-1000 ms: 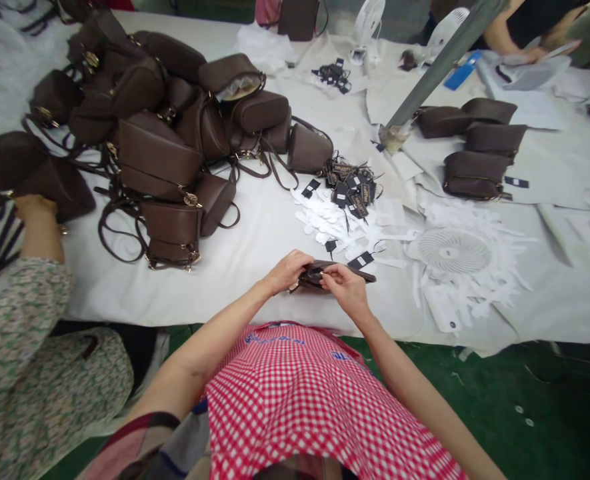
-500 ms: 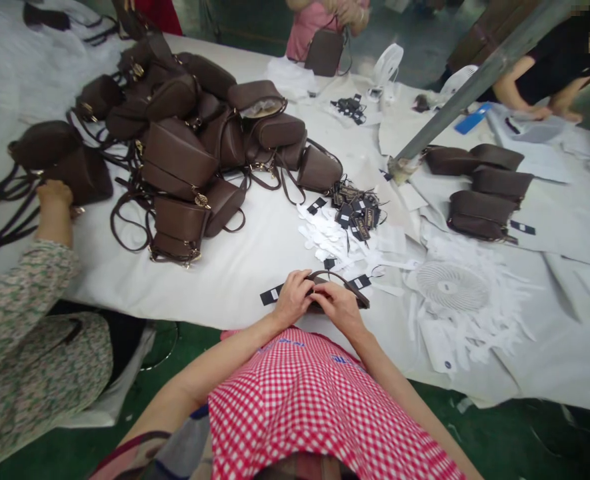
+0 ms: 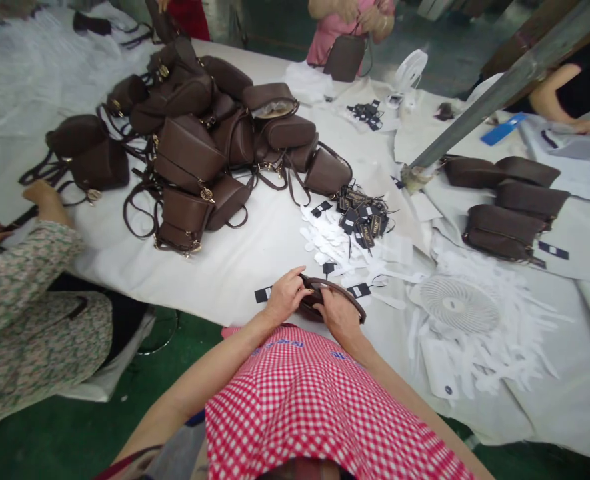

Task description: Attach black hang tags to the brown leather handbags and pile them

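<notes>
At the table's front edge lies a small dark brown handbag [image 3: 311, 308], its curved top parted so that the dark inside shows. My left hand [image 3: 285, 298] grips the bag's left end, thumb and fingers closed on its edge. The fingers of my right hand [image 3: 341, 312] are bent down into the opening from the right and hold the rim; their tips are hidden. A black tag [image 3: 263, 294] with a white label pokes out left of my left hand. Another black tag [image 3: 359, 290] lies just beyond the bag on the right.
Brown handbags [image 3: 187, 150] with straps form a heap at the left back. Black hang tags [image 3: 365, 217] lie on white strips. A white fan [image 3: 457, 305], a metal pole [image 3: 475, 100] and more brown bags [image 3: 505, 230] are on the right. A co-worker's sleeve [image 3: 35, 267] is at left.
The bag's top has come apart, showing its inside. My hands, close together before, are wider apart, with the right fingers in the opening. The co-worker's hand at left has left the bag there.
</notes>
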`<state>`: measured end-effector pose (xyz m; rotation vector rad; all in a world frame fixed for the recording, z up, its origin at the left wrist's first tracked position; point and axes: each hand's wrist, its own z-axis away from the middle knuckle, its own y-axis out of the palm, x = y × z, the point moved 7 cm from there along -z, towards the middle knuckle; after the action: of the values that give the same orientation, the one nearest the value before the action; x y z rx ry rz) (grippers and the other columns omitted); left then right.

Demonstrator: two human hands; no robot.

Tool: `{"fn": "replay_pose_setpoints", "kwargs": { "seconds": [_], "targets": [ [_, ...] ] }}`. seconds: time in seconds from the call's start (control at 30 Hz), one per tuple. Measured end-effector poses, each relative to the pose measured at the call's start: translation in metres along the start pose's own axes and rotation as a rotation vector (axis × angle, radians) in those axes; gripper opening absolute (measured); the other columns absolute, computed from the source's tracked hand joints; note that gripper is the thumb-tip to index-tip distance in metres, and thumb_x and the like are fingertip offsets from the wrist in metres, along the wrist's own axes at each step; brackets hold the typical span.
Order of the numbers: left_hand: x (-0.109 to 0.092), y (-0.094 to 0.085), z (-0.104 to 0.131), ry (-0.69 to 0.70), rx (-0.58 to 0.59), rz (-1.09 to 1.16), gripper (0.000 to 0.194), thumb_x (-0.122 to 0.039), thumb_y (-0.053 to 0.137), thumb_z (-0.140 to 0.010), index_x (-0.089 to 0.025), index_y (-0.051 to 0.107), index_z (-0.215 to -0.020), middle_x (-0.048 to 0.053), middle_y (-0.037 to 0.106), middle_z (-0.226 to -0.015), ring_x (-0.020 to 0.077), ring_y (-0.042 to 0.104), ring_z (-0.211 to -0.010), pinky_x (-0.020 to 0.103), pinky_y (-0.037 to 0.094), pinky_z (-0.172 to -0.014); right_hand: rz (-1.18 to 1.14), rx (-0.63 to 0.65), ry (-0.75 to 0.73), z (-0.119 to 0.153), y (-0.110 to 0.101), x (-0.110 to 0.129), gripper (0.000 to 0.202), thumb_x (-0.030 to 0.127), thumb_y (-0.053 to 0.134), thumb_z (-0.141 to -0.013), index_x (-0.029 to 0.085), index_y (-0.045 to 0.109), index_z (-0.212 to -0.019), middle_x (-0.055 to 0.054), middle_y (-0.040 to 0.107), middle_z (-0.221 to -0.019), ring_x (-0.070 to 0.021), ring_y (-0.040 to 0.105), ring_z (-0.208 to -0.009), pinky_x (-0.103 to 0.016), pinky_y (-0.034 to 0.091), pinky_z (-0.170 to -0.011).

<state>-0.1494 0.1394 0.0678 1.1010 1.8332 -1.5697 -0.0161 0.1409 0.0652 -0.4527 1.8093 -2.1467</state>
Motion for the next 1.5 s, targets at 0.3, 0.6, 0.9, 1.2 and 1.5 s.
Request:
{"fn": "replay_pose_setpoints", "kwargs": {
  "seconds": [0.3, 0.6, 0.9, 1.2, 1.5],
  "targets": [
    [-0.015, -0.006, -0.008, -0.095, 0.091, -0.307, 0.006, -0.02, 0.058, -0.088, -0.019, 0.052, -0.084, 0.009, 0.057, -0.111, 0.0216, 0.056, -0.099, 0.036, 0.054, -0.083, -0.021, 0.182, -0.049, -0.011, 0.003, -0.003, 0.011, 0.023, 0.054, -0.091, 0.02, 0.063, -0.097, -0.007, 0.068, -0.094, -0.0185, 0.063, -0.085, -0.026, 0.042, -0.068],
    [-0.014, 0.001, -0.014, -0.072, 0.103, -0.426, 0.011, -0.024, 0.057, -0.09, -0.018, 0.053, -0.082, 0.006, 0.056, -0.095, 0.0202, 0.052, -0.089, 0.033, 0.049, -0.077, 0.02, -0.041, -0.12, -0.011, -0.005, -0.009, 0.021, 0.023, 0.049, -0.094, 0.018, 0.065, -0.106, -0.01, 0.067, -0.095, -0.023, 0.058, -0.09, -0.033, 0.041, -0.078],
    [-0.034, 0.012, -0.012, 0.217, 0.158, -0.672, 0.019, -0.024, 0.049, -0.093, -0.018, 0.057, -0.077, 0.006, 0.056, -0.08, 0.0213, 0.05, -0.081, 0.033, 0.04, -0.068, -0.078, -0.05, -0.11, -0.013, 0.005, 0.003, 0.025, 0.025, 0.041, -0.097, 0.019, 0.064, -0.092, -0.009, 0.064, -0.091, -0.0226, 0.052, -0.088, -0.034, 0.038, -0.08],
    [-0.004, -0.019, -0.02, -0.073, 0.0, -0.485, 0.02, -0.029, 0.054, -0.092, -0.02, 0.054, -0.074, 0.005, 0.054, -0.079, 0.0205, 0.05, -0.079, 0.031, 0.04, -0.067, -0.156, -0.041, -0.075, -0.013, -0.001, 0.0, 0.019, 0.023, 0.046, -0.094, 0.019, 0.064, -0.088, -0.009, 0.065, -0.092, -0.022, 0.055, -0.09, -0.031, 0.039, -0.08],
    [0.022, -0.042, -0.001, -0.273, -0.108, -0.212, 0.017, -0.023, 0.058, -0.088, -0.019, 0.05, -0.073, 0.001, 0.056, -0.078, 0.0154, 0.055, -0.076, 0.027, 0.044, -0.071, -0.192, -0.025, -0.16, -0.006, -0.003, 0.004, 0.019, 0.022, 0.048, -0.094, 0.019, 0.063, -0.083, -0.005, 0.066, -0.079, -0.0172, 0.06, -0.083, -0.025, 0.039, -0.072]
  ]
}}
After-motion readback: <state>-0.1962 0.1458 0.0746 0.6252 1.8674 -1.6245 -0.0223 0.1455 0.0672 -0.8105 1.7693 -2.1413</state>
